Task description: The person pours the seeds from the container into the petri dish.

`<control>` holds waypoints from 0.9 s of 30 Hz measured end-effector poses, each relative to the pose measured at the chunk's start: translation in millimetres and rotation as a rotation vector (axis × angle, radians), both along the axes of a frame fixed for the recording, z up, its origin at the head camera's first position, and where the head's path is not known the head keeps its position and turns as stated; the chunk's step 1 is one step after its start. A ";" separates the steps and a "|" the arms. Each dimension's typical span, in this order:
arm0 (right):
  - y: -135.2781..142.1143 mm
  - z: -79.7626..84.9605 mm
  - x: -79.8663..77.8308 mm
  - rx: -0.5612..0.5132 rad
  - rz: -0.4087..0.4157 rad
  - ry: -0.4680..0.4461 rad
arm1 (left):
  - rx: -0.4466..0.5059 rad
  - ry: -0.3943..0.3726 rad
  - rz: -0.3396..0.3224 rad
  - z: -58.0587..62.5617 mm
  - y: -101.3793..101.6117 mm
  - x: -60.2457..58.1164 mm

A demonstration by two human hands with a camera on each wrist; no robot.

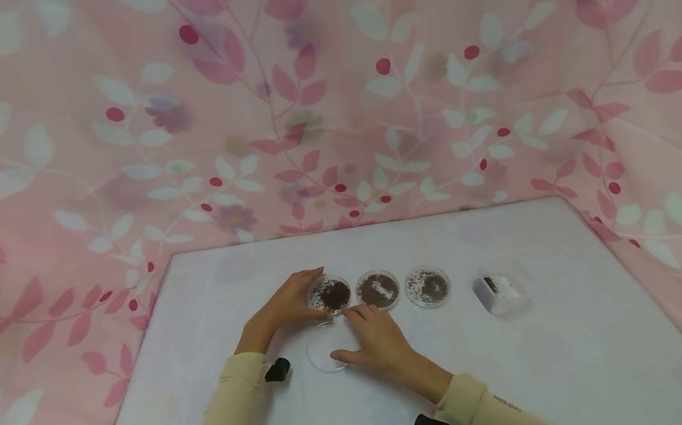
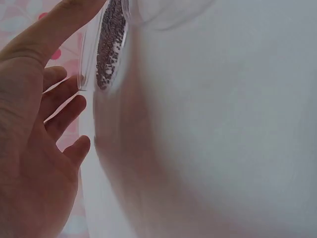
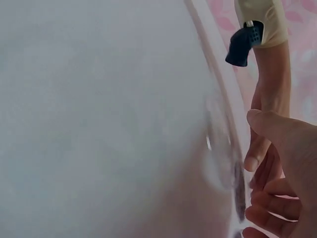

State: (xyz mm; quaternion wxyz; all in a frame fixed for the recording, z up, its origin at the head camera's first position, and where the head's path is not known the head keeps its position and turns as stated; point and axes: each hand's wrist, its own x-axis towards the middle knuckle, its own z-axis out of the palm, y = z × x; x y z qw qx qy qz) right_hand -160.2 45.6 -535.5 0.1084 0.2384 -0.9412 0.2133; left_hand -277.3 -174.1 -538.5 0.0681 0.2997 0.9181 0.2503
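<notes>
Three round clear petri dishes with dark brown granules stand in a row on the white table. My left hand [image 1: 293, 299] curves round the leftmost petri dish [image 1: 333, 295], fingers at its far side and thumb at its near side. In the left wrist view this petri dish [image 2: 112, 47] appears edge-on beside the thumb. A clear, empty round lid or dish [image 1: 321, 357] lies flat just in front of it. Over its right edge hovers my right hand [image 1: 376, 338], thumb spread, fingertips close to the filled dish's near rim; the right wrist view shows these fingers [image 3: 270, 210] loosely bent.
The middle petri dish [image 1: 377, 290] and the right one [image 1: 427, 287] stand close alongside. Farther right sits a clear plastic box [image 1: 502, 293] with some dark granules inside. A pink leaf-patterned cloth [image 1: 335, 93] hangs behind the white table [image 1: 544, 374].
</notes>
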 end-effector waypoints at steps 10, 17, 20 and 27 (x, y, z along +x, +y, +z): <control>-12.2 -6.1 15.1 0.083 -0.077 -0.078 | 0.068 -0.044 0.006 -8.0 -12.9 -2.1; -17.3 -12.2 11.7 0.136 -0.120 -0.076 | 0.101 -0.007 -0.016 -9.6 -14.8 -3.3; -19.1 -14.2 11.0 0.147 -0.132 -0.078 | 0.109 0.000 -0.023 -9.5 -14.4 -3.2; -17.8 -15.4 11.2 0.159 -0.136 -0.072 | 0.104 -0.011 -0.043 -7.7 -13.2 -3.7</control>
